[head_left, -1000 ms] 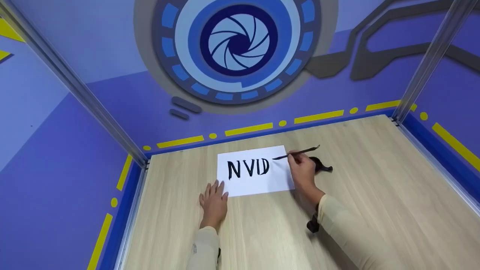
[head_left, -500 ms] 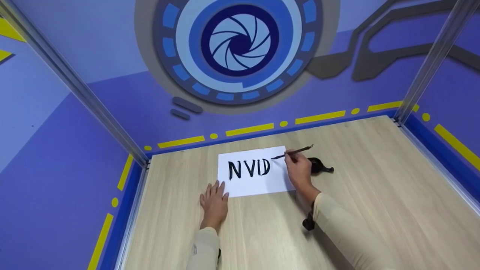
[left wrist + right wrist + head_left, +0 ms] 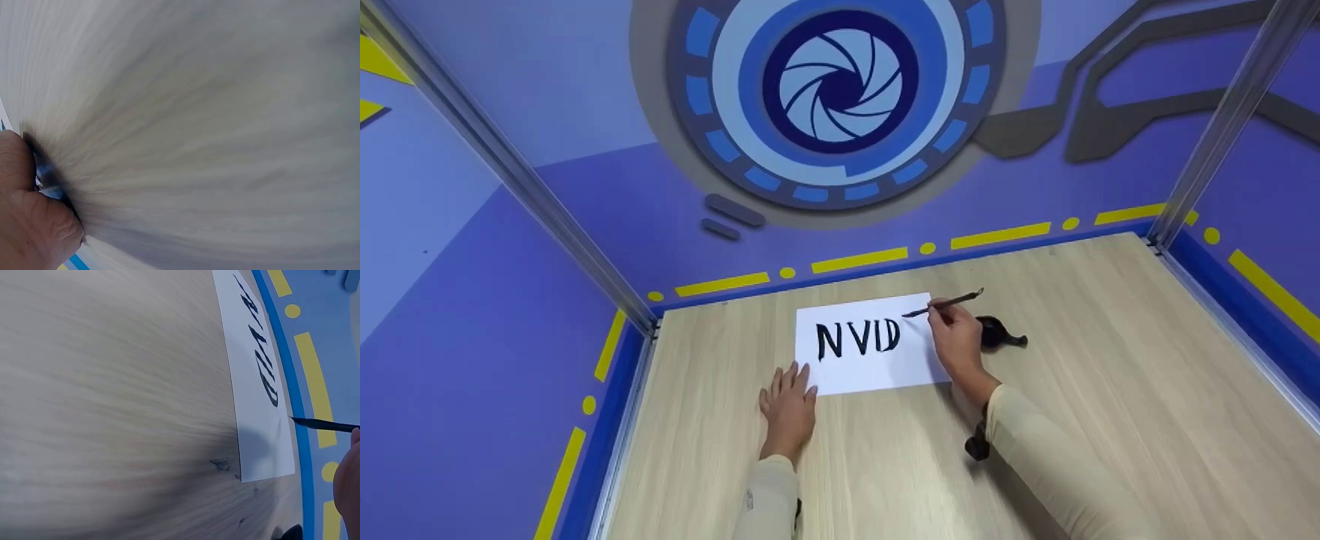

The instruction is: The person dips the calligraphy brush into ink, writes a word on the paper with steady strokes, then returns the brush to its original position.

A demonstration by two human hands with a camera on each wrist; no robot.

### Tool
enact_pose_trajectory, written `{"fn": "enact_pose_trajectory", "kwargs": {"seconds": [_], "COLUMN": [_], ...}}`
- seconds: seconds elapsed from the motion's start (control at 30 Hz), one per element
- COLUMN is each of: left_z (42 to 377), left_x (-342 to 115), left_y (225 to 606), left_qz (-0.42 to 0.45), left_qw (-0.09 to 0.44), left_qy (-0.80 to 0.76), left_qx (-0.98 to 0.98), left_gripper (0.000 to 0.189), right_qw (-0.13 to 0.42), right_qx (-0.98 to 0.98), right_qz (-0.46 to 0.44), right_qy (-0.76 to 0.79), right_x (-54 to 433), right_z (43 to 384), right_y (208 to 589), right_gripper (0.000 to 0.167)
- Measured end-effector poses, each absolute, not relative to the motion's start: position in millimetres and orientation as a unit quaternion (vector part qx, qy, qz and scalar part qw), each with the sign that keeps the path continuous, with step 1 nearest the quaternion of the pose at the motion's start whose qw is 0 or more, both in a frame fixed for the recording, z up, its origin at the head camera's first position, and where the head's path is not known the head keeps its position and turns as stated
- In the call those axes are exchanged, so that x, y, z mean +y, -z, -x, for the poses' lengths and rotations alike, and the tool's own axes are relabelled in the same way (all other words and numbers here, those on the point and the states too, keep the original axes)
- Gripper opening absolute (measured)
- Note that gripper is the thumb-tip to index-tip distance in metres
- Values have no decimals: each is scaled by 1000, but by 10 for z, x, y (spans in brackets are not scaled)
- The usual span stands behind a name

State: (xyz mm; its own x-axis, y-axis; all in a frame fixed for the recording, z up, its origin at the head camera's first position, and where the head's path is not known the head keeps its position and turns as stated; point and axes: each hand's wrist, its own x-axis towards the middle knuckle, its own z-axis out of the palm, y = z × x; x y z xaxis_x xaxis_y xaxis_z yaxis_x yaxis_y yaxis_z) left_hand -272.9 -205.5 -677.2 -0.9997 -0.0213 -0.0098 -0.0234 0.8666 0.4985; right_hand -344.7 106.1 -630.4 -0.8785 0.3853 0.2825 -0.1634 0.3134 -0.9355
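A white sheet of paper (image 3: 851, 381) with black brushed letters "NVID" lies on the wooden table. My left hand (image 3: 790, 412) rests at its lower left corner with fingers spread, the fingertips on the paper's edge. With my right hand (image 3: 958, 341) I pinch a dark writing brush (image 3: 960, 300), its tip just right of the top of the "D". In the right wrist view the brush (image 3: 323, 424) points at the sheet; whether its tip touches is unclear. Just right of that hand sits a glossy black dish (image 3: 996, 332) with a short handle, partly hidden. The left wrist view shows part of my left hand (image 3: 34, 208).
The light wooden table (image 3: 885, 465) meets a blue-purple printed wall (image 3: 615, 195) at the back. Metal posts (image 3: 1215, 127) stand at the back corners. Dark smudges (image 3: 220, 465) mark the table near the paper in the right wrist view.
My right hand and the brush have shifted slightly left, bringing the tip closer to the "D". More of the black dish shows. My left hand stays put, and the letters look the same.
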Motion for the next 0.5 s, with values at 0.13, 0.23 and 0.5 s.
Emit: {"fn": "enact_pose_trajectory", "kwargs": {"seconds": [0.13, 0.23, 0.5], "left_z": [2728, 2740, 2749], "left_x": [-2059, -2064, -2061], "left_y": [6775, 6792, 6786], "left_qz": [13, 11, 15], "left_qw": [7, 3, 7], "left_qy": [-250, -254, -251], "left_qx": [968, 967, 968], "left_gripper": [53, 53, 53], "right_qw": [235, 236, 232], "right_qx": [-774, -778, -785], "right_qz": [73, 75, 74], "right_qy": [-584, -578, -570], "right_x": [1061, 1057, 1058], "right_z": [3454, 3458, 3466], "right_y": [6313, 6315, 6315], "right_gripper": [14, 14, 14]}}
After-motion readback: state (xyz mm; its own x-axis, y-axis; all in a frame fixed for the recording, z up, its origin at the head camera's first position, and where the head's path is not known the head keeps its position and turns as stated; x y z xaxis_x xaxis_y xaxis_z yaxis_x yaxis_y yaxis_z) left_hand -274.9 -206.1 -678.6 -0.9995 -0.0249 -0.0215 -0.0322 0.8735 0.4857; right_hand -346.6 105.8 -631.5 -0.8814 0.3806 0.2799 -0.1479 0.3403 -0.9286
